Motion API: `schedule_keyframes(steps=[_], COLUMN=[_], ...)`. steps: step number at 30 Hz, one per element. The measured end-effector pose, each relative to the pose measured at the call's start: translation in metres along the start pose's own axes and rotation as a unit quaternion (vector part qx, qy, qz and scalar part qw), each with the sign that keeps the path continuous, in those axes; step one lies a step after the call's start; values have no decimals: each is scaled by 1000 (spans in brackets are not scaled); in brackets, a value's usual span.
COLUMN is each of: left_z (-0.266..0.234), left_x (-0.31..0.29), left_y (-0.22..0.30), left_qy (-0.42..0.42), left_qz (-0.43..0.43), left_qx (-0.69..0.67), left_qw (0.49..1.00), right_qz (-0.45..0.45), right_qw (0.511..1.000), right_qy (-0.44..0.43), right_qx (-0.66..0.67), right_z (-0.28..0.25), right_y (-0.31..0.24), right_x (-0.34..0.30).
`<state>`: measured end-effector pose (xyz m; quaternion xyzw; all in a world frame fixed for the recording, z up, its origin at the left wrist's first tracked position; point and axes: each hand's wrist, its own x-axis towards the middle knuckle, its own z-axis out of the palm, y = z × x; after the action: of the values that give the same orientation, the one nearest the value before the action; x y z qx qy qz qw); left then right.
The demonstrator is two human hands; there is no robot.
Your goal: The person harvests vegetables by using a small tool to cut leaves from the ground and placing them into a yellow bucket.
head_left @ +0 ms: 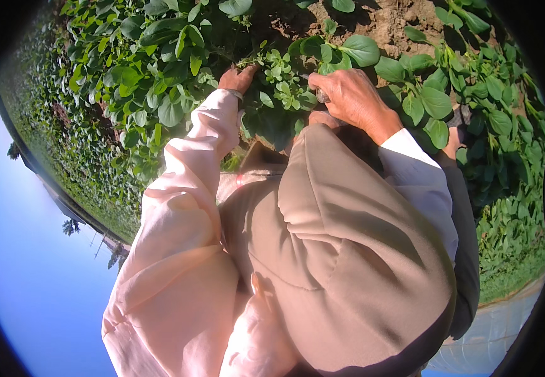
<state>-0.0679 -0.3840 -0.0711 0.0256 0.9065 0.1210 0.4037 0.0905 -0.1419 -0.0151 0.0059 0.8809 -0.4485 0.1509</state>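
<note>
A pale pink sleeve (165, 295) is spread nearest the camera. Between the hands, a small-leaved plant (283, 80) is framed. A dark handle (322, 96) seems gripped by the curled right hand (355, 97); how far the partly hidden left hand (238, 79) is opened, or whether anything is held, cannot be told. Should the handle be slipped, nearby broad leaves (360, 50) could be torn.

The person wears a loose, pale pink long-sleeved shirt (162, 308), its left sleeve (187, 160) deeply creased, its right sleeve (418, 173) looking whiter, and plain brown trousers (373, 283)
</note>
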Motion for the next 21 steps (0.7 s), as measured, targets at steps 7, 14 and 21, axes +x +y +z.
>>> schedule_keyframes(steps=[7, 14, 21], left_z=[15, 10, 9], left_x=[15, 2, 11], left_y=[-5, -39, -52], left_qy=[-78, -98, -110], left_qz=[-10, 5, -33], left_qx=[227, -72, -96], left_qw=[971, 993, 989], right_qz=[27, -5, 1], right_qw=[999, 999, 999], right_qy=[-22, -34, -36], right_qx=[-15, -31, 12], right_z=[-18, 20, -8], right_y=[-8, -11, -3], right_x=[5, 33, 28])
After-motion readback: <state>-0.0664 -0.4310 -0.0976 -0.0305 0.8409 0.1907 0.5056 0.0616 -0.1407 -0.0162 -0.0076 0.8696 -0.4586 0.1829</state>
